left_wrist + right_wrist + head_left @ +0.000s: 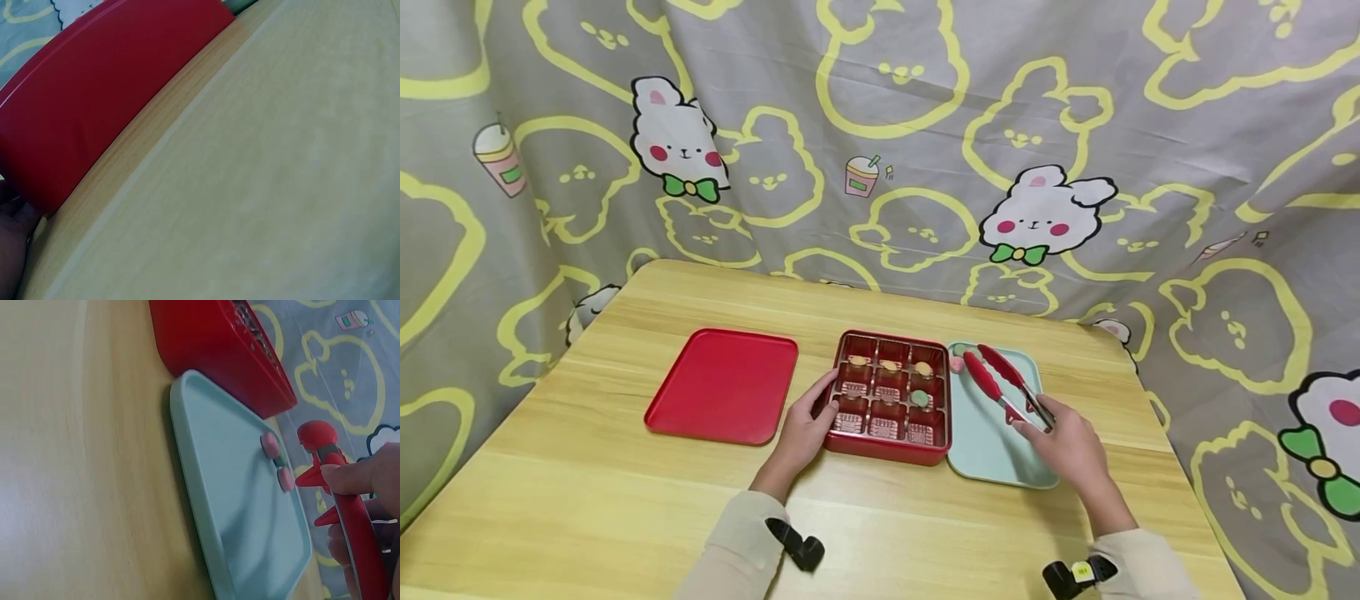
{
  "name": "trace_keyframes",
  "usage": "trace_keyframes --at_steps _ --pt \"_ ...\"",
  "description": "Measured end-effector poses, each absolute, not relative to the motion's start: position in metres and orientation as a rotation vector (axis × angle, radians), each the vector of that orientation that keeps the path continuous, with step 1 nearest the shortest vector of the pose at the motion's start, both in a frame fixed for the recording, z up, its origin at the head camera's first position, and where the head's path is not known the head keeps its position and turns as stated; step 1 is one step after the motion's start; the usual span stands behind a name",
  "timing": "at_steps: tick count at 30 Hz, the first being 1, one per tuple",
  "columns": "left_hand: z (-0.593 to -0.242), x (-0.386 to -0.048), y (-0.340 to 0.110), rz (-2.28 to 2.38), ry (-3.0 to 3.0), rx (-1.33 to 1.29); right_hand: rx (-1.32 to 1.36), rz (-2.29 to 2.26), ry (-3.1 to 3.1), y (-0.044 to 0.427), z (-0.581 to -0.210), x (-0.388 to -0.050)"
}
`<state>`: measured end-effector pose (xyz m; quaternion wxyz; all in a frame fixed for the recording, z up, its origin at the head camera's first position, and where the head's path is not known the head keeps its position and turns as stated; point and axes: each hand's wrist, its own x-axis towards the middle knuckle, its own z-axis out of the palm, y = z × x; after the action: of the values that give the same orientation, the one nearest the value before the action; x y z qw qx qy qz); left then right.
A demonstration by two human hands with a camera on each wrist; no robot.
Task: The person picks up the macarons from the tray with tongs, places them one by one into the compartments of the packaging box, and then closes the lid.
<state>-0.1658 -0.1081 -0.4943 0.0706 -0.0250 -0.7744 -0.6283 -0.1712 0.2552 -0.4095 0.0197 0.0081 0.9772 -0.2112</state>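
Note:
My left hand (805, 429) holds the left side of a red box (887, 450), its thumb at the rim. The box has a clear divided insert. Yellowish round pieces (922, 368) stand in its back compartments, and a green piece (920, 398) is in the right one of the middle row. My right hand (1067, 442) grips red-tipped metal tongs (983, 377), whose arms stand apart above a pale green tray (992, 450). Near the tong tips, pink pieces (270, 445) and a green bit lie at the tray's far end.
A flat red lid (726, 387) lies left of the box on the wooden table (610, 492). The tray sits against the box's right side. A patterned grey curtain (925, 167) hangs behind the table and along its sides.

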Motion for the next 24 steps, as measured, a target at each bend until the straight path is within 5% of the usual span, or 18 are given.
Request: trace_keyframes --at_steps 24 --pt "-0.494 -0.164 -0.108 -1.886 -2.349 -0.080 -0.222 -0.762 3.055 0.222 -0.407 -0.157"
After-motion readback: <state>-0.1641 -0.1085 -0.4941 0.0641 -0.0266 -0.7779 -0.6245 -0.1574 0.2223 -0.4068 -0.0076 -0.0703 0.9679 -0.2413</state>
